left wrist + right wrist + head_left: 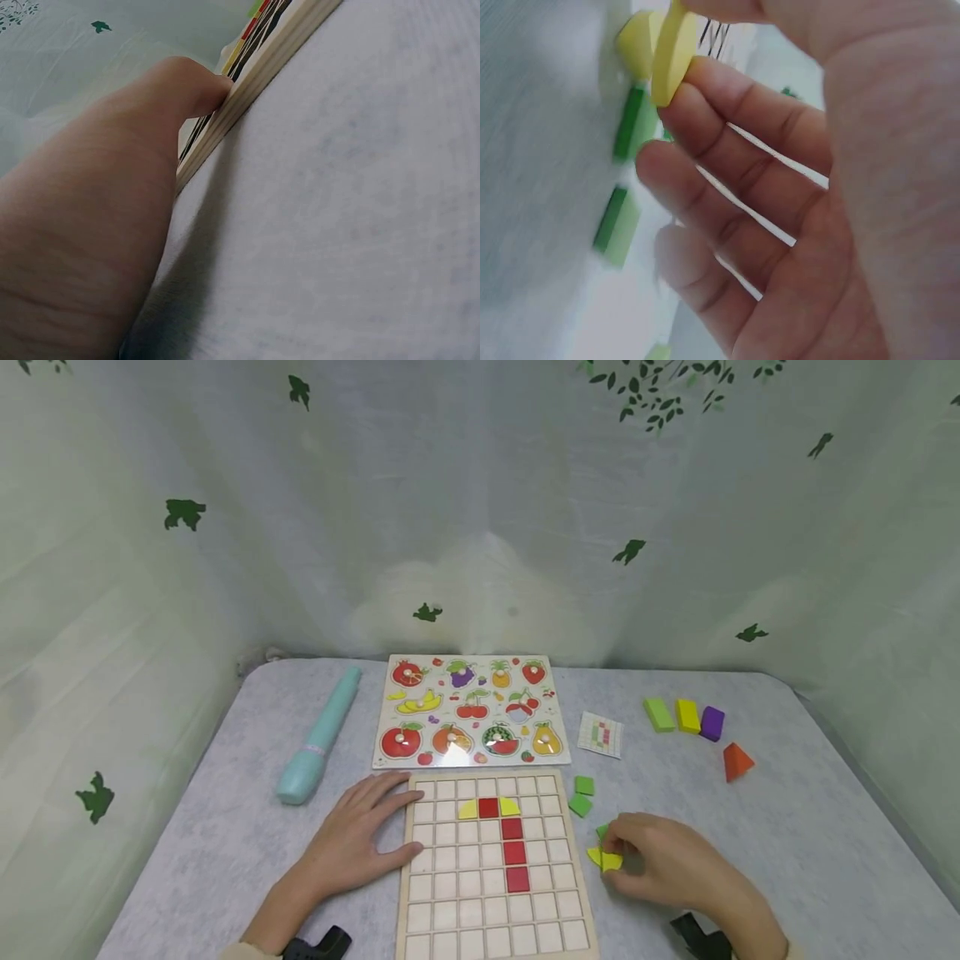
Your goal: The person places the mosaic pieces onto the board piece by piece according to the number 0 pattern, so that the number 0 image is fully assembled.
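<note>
A wooden grid board (402, 910) lies in front of me in the head view. Several red squares (515, 852) and two yellow quarter-round tiles (468, 810) sit in its cells. My left hand (360, 831) rests at the board's left edge, thumb and fingertips touching the frame, fingers relaxed. Right of the board, my right hand (667, 864) pinches a yellow quarter-round tile (673, 56) between thumb and fingertips, low over the table. Another yellow tile (634, 43) lies just behind it in the right wrist view. Green square tiles (584, 786) are close by.
Behind the board lies a fruit peg puzzle (472, 762), with a small pattern card (600, 735) to its right. Green, yellow (687, 716) and purple blocks and an orange wedge (737, 762) stand at the right. A teal tapered object (318, 739) lies at the left.
</note>
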{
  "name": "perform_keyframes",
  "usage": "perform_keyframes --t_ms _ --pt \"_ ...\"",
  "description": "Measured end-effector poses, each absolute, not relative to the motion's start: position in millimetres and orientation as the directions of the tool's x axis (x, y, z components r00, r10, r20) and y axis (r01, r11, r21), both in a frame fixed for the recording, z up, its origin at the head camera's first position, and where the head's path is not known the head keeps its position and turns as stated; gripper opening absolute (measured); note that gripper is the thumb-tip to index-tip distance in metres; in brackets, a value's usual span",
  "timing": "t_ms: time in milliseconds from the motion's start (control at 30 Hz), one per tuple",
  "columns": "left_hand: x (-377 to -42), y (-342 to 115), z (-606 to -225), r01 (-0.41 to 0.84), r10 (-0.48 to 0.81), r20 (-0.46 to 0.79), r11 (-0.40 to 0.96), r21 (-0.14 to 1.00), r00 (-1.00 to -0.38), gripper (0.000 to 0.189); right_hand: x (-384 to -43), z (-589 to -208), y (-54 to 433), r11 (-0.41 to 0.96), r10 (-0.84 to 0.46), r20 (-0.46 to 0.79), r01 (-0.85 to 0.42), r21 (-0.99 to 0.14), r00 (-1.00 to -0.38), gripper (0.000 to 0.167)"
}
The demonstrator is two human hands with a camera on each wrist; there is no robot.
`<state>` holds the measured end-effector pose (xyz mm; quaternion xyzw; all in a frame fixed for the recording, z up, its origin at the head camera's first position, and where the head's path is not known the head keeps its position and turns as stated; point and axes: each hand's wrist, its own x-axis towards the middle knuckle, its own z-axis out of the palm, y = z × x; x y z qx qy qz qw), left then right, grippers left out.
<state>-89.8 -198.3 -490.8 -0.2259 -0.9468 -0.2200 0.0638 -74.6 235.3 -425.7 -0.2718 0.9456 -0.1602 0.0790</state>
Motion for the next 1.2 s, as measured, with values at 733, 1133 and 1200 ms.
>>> perform_keyframes --t_ms 733,1133,1200 --pt "-89 -196 -493 0.456 0.402 0.216 0.803 0.384 -0.890 0.066 -75 -443 155 0.511 -0.799 0.026 -0.700 -0.498 -0.601 0.014" --pt "-90 -198 -490 0.466 0.405 0.234 0.802 0.373 -0.884 0.066 -76 -451 152 0.425 -0.843 0.073 -0.743 -0.518 -0.533 0.015" --pt "-90 -199 -490 0.465 0.403 0.235 0.803 0.374 -0.885 0.066 -76 -451 153 0.409 -0.851 0.090 -0.761 -0.503 -0.517 0.018"
